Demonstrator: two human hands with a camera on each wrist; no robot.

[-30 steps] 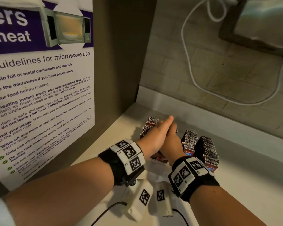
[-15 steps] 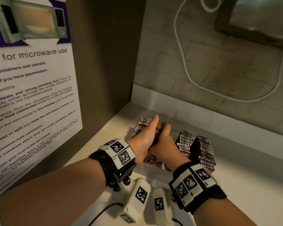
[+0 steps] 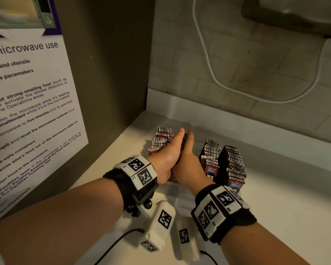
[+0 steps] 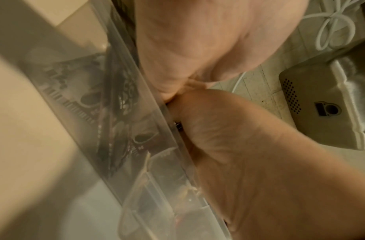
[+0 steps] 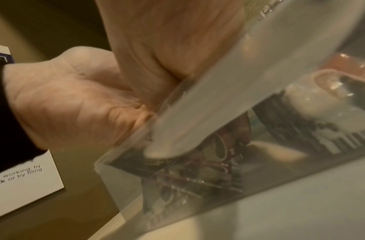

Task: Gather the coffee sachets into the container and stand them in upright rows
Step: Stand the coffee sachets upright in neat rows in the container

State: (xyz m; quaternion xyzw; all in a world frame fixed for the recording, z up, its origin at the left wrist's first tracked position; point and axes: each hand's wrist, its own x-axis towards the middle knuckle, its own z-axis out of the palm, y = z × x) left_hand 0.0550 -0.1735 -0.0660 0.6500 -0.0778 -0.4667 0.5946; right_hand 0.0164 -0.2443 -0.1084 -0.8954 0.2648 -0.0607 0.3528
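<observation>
Head view shows the left hand and the right hand side by side, thumbs up, palms facing, pressing a bundle of coffee sachets between them. Fingers reach down out of sight, so whether they curl round the bundle or stay straight against it I cannot tell. The bundle stands on end inside the clear container, its long axis vertical, directly under both hands; neither hand is nearer. More sachets stand in a leaning left row touching the left hand, and two upright right rows lie just beside the right hand. Next, I judge, the bundle needs seating in the gap between these rows.
</observation>
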